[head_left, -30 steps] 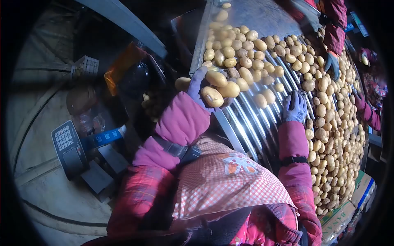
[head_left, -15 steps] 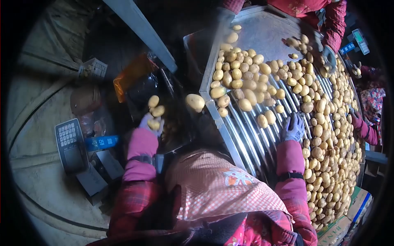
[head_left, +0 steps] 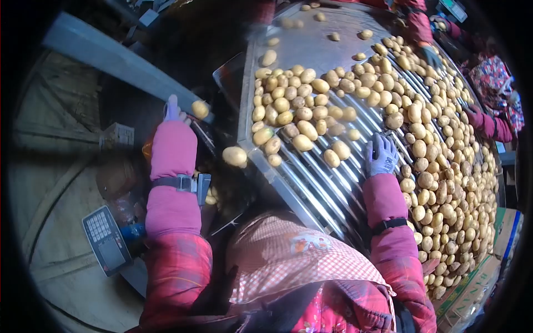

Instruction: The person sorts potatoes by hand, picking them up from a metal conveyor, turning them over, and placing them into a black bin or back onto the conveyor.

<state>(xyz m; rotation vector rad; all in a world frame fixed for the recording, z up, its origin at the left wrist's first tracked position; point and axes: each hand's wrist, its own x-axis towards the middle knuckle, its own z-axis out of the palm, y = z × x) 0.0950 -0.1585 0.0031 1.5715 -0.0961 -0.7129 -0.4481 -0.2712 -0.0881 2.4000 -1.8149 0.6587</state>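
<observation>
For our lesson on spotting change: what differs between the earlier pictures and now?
The left hand moved left from the table's edge, then forward to beside the metal beam. It let go of most of its handful; one potato shows beside it, perhaps held. The right hand stayed on the rollers.

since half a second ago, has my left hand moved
Yes: your left hand has moved up the view, from below the grey beam to overlapping its lower end.
</observation>
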